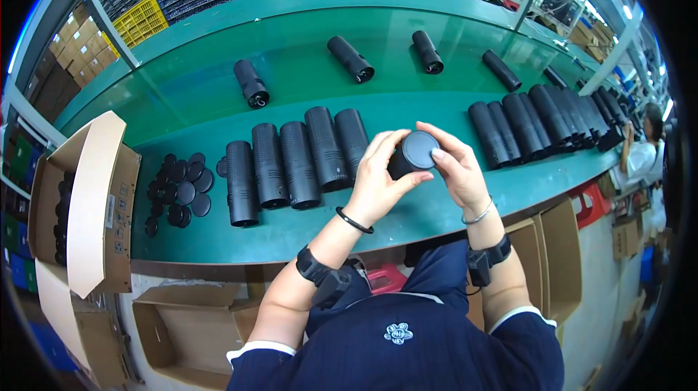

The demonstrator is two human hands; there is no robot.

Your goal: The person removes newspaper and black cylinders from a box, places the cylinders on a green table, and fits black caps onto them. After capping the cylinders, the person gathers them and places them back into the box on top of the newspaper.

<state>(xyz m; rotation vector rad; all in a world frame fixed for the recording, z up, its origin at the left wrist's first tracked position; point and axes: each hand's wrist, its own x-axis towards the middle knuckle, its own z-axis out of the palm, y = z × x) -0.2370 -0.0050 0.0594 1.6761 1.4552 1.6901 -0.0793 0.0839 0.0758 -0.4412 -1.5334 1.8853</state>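
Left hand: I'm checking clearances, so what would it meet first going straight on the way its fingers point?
The left hand would first meet the black cylinder it is holding; beyond that, probably the right hand, though depth is unclear in this single view.

Green bench, black parts in groups.
Worktop (189, 243): heap of black discs (185, 192) at left, many overlapping; five black cylinders (297, 166) just right of them, side by side in a slightly staggered row; larger cluster of cylinders (534, 126) packed tight at far right. Rear green strip (298, 46): spaced-out black tubes (350, 60), lying on their sides at differing angles.
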